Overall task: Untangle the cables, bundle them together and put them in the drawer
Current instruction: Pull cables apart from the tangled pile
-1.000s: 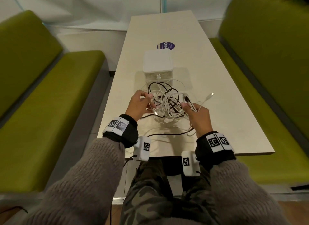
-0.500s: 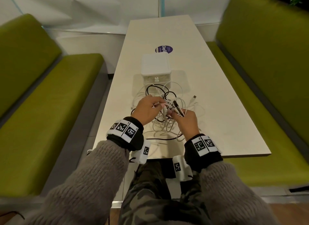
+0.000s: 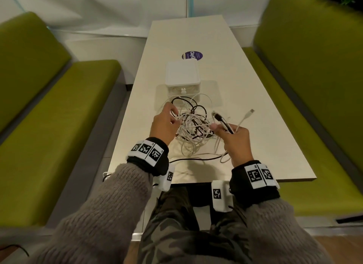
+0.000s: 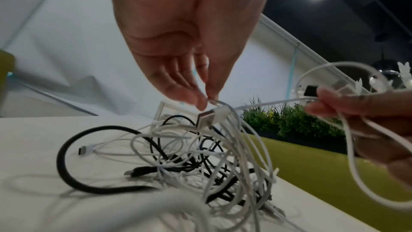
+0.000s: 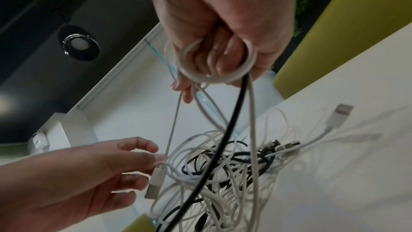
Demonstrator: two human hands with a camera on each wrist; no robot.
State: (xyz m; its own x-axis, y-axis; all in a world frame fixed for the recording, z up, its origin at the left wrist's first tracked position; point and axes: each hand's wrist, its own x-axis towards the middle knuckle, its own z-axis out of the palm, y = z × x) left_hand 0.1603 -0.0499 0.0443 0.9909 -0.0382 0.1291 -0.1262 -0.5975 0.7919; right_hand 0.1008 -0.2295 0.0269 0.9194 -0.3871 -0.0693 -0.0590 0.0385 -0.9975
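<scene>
From the head camera, a messy pile of thin white and black cables sits on the long pale table, just in front of a small white box with a drawer, and a round purple sticker lies past the box. The left hand is at the pile's left side with its fingers bent into the wires. The right hand is at the right side with its fingers curled around a black plug and a white cord whose silver plug end points up and away to the right. From the left wrist camera, the left hand's thumb and fingertips pinch a thin white cord just above a white plug with a metal tip, which points down and to the left; the pile lies on the table below. From the right wrist camera, the right hand is closed tight around loops of thick white cord and one black cord, which hang down into the pile. The left hand holds the white plug, which points down.
</scene>
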